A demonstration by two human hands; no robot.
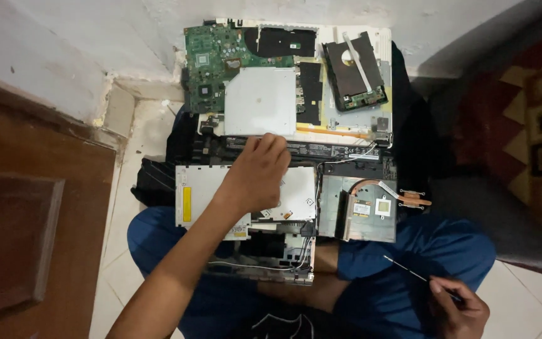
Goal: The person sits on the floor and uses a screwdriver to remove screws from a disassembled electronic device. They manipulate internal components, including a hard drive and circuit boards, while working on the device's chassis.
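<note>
- Disassembly seems under way: our left hand (258, 172) rests curled on the opened laptop chassis (246, 201) across our lap.
- Our right hand (459, 307) pinches a thin screwdriver (409, 271) above the right knee.
- Next, we judge, its tip must meet a screw.

A brown wooden door (26, 232) fills the left edge, pale floor tiles (120, 251) run beside it up to a scuffed white wall (83, 44), and off to the right a dark red patterned rug (528, 119) lies across the corner.
</note>
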